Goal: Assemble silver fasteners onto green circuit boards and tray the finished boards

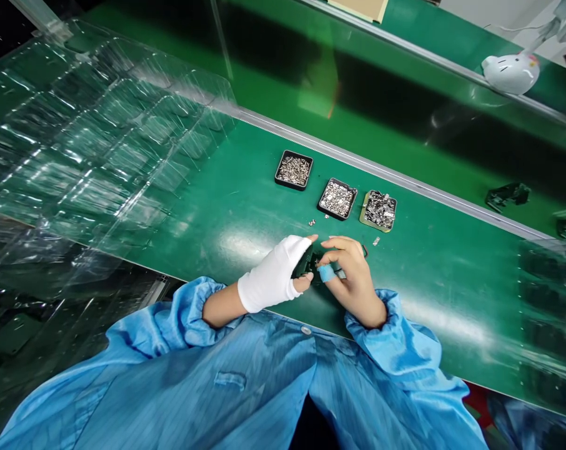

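1 dark part (302, 264) being grasped in white-gloved left hand (270, 275) over green table (208, 206), right hand (353, 272) curling beside it, whose grip I cannot tell, 3 trays (332, 214) lying beyond.

worktop (245, 206): smooth, semi-glossy, throwing back blurred light
blister trays (124, 125): thin clear plastic, high gloss
parts dish (290, 184): smooth plastic by its look
small parts (338, 198): bright, shiny metal
held piece (303, 262): dark, plastic-looking
glove (267, 278): matt cloth
smock (245, 390): thin woven cloth, fine-striped, satiny on the sleeves
rail (381, 172): smooth, metallic
cat-faced lamp head (510, 73): hard, glossy shell
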Available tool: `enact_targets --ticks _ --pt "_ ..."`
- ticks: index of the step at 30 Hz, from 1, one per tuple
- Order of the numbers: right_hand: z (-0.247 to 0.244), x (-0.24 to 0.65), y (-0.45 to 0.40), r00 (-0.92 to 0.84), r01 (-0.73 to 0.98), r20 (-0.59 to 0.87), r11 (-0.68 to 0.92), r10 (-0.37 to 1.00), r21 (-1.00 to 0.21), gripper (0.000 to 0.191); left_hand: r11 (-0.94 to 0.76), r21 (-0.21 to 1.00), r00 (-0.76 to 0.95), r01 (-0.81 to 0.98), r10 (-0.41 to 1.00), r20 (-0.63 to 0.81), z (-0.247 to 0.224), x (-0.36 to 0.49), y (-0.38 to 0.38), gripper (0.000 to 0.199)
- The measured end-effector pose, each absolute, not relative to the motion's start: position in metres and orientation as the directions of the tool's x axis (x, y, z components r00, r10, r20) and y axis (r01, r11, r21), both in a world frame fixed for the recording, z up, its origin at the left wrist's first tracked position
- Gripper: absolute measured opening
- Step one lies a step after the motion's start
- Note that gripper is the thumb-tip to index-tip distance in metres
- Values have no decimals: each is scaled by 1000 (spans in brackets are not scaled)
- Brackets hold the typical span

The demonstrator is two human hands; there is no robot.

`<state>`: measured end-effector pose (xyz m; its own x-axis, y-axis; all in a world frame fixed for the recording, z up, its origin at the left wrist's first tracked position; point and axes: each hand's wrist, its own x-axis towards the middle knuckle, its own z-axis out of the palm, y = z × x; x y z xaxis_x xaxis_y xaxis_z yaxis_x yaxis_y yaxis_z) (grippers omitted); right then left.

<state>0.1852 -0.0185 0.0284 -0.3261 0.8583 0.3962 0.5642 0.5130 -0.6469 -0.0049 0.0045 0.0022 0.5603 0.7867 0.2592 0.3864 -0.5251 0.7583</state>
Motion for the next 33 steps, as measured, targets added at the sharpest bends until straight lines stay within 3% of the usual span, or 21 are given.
enact_targets --ticks 7,21,26,33 --pt "25 185 -18 -351 574 404 535 845 -620 12 -526 755 558 391 788 260 4 -4 3 42" --pt "26 181 -21 -282 546 350 449 893 -707 10 -593 651 563 475 773 293 11 0 0 41" --pt "26 179 -22 -249 509 340 421 907 -750 8 -552 756 593 352 756 276 16 -2 2 39" --pt "23 174 -25 -167 523 359 392 918 -757 6 -559 719 534 414 788 306 17 5 11 26"
